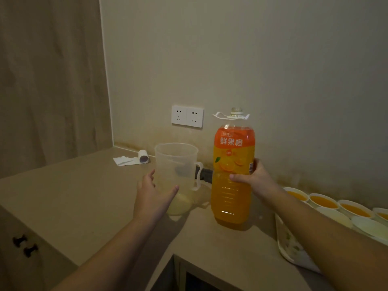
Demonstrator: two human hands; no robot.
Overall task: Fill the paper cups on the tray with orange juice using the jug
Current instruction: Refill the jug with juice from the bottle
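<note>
Several paper cups on the tray at the right are already showing juice; some look unfilled. The right hand is gripping the uncapped bottle, while the left hand, fingers spread, is reaching around the nearly empty jug, apparently for a refill

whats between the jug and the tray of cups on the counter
In the head view, the orange juice bottle stands between the clear plastic jug and the tray, gripped by the right hand. Its cap is off.
</note>
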